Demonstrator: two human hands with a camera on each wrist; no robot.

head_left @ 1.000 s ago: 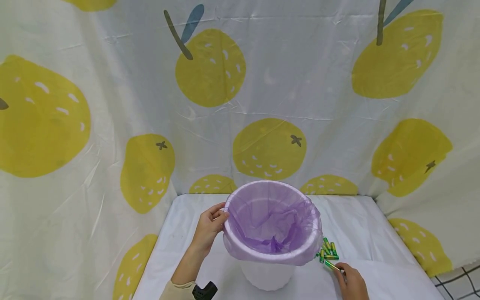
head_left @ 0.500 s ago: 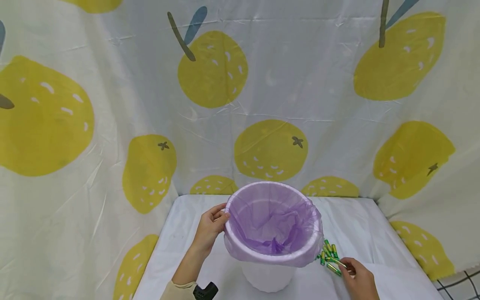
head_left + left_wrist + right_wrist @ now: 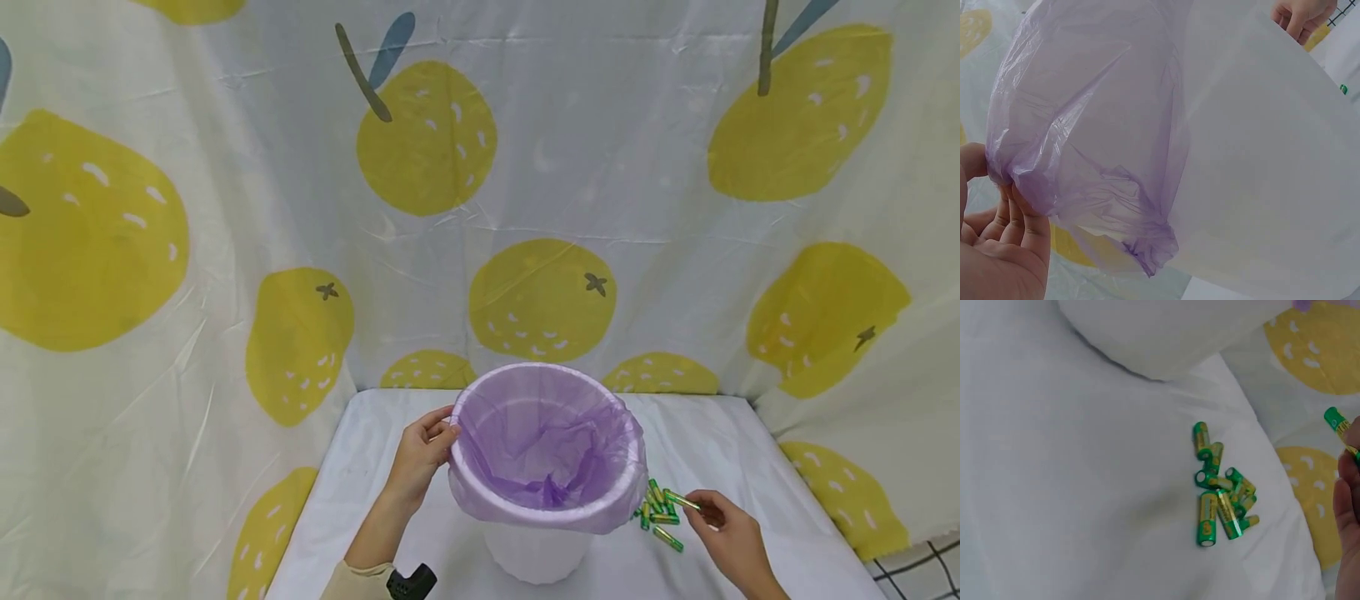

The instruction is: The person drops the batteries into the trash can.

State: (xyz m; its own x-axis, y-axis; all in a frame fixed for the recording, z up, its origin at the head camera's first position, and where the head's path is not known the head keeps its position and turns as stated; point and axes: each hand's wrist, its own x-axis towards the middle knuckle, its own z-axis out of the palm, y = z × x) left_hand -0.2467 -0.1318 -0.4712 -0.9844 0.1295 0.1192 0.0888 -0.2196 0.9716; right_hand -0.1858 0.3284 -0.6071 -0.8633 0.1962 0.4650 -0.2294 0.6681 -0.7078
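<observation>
We see a white bin (image 3: 537, 552) standing upright between the two hands, lined with a thin purple bag (image 3: 555, 467) folded outward over its rim. It is the main obstacle: in the head view the bag's overhang covers the left edge of a small heap of batteries (image 3: 1227, 514), and from the left wrist the bin's wall hides nearly all of them. The left hand (image 3: 418, 454) pinches the bag at the bin's rim between thumb and fingers. The right hand (image 3: 729, 533) has its fingertips clamped on one battery (image 3: 681, 500), held tilted near the heap, to the right of the bin. The heap's batteries lie at mixed angles, several touching.

The batteries are green with yellow bands. On one in the heap we make out what looks like "GP"; the held one carries dark lettering, partly covered by fingers, that we cannot read.

Beneath everything we see a white, lightly creased cloth (image 3: 795, 550). Behind and at the sides hangs a pale curtain (image 3: 540, 125) printed with big yellow fruits. A patch of light surface with dark grid lines (image 3: 926, 567) shows at the lower right. On the left arm we notice a beige sleeve (image 3: 356, 581) and a black wrist device (image 3: 411, 582).
</observation>
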